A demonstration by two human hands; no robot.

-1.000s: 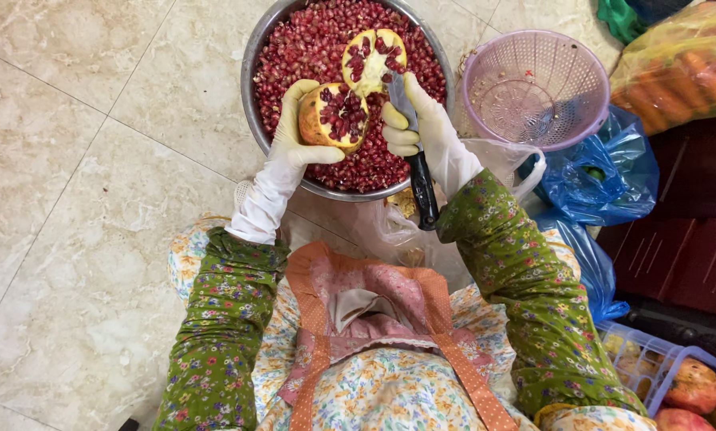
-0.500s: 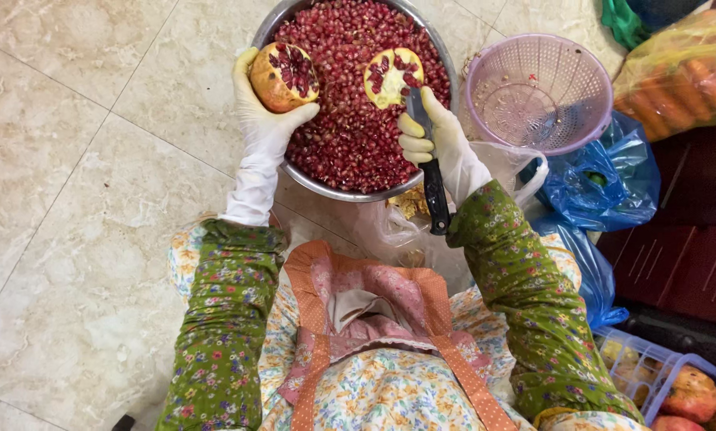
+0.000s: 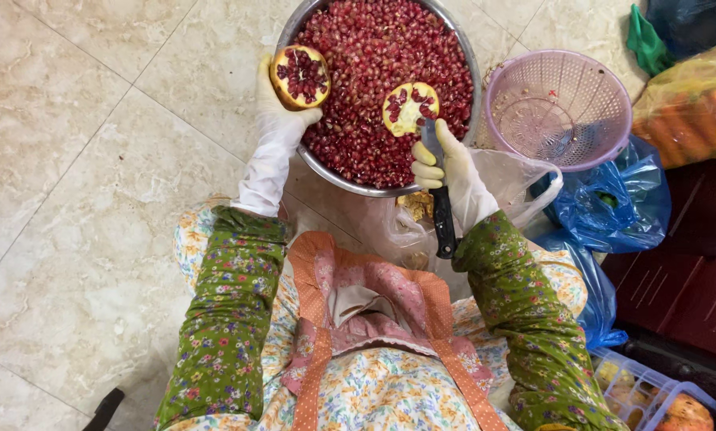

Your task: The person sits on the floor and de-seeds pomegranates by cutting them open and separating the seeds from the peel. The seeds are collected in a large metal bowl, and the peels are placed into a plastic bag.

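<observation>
Seen from above: the gloved left hand grips a pomegranate half at the upper left rim of the steel bowl, cut face up. The gloved right hand is clenched around a black-handled knife and also pinches a second pomegranate half over the heaped seeds at upper centre. A pink basket stands at upper right. Judged good practice: keep both halves over the bowl and the blade turned away from the fingers.
</observation>
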